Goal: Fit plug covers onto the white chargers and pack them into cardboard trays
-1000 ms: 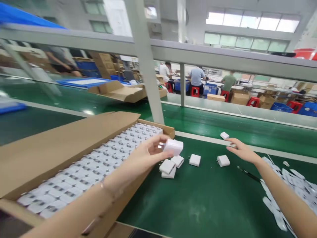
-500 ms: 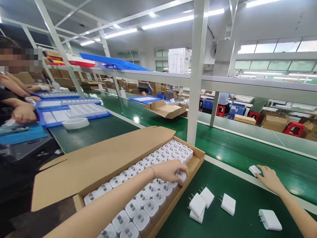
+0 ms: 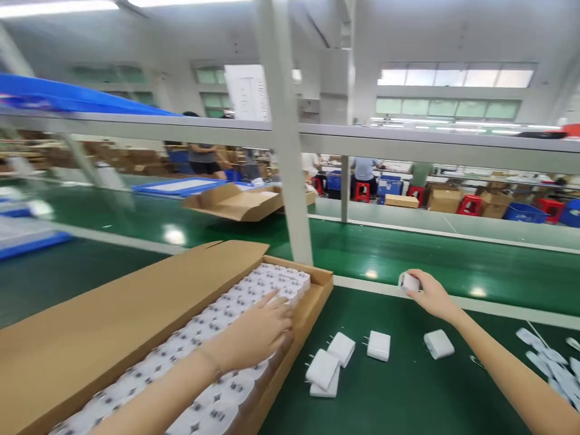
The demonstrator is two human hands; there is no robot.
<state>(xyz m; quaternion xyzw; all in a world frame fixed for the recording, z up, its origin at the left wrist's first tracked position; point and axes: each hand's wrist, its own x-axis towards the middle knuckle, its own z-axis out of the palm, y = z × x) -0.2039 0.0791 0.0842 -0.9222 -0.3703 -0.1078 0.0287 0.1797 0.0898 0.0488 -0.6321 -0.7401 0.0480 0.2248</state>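
one charger pinched on the right, left grip over the packed rows

my right grip (image 3: pixel 430 296) is narrow, thumb and fingers holding a white charger (image 3: pixel 408 283) above the pale strip (image 3: pixel 362 283) along the far edge of the surface (image 3: pixel 389 405). my left grip (image 3: pixel 256 332) lies palm down over the packed chargers (image 3: pixel 222 417), fingers stretched toward the box's far end; its underside is hidden, so i cannot tell whether it holds anything. those rows stand prongs up in the open cardboard box (image 3: pixel 319 275) at the surface's left side. between box and right arm lie five loose chargers (image 3: pixel 378 345): one rests on another near the box, a third is just beside that pair, and two sit apart, further right. pale flat pieces (image 3: pixel 555 362) lie heaped toward the surface's right edge.
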